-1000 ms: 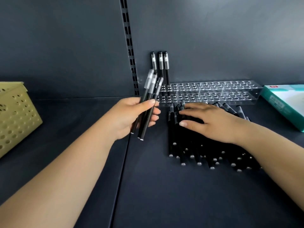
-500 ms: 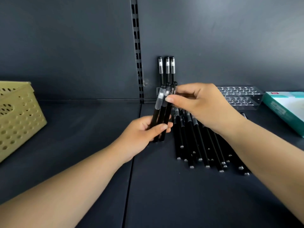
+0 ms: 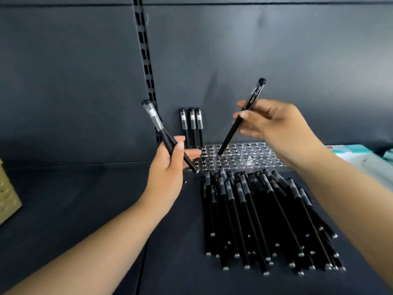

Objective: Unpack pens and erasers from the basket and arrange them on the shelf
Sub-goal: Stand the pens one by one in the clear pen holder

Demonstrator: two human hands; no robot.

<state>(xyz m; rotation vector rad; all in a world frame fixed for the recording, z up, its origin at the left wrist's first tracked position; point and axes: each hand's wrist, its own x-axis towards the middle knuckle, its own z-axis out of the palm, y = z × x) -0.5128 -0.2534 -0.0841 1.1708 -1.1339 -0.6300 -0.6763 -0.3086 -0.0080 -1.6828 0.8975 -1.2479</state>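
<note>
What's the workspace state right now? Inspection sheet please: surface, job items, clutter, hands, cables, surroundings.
Surface: dark grey metal shelf, seam down the middle.
Job's things: clear perforated acrylic pen rack at the back wall; three black capped pens standing in its left end; pile of loose black pens lying in front of it; no erasers seen.
Clutter: teal-and-white cardboard box at right.
Hands: left hand grips black pens, count unclear; right hand pinches one black pen, its lower end at the rack's holes.
Cables: nothing seen.
Surroundings: olive perforated plastic basket at left edge; slotted upright on the grey back panel.
</note>
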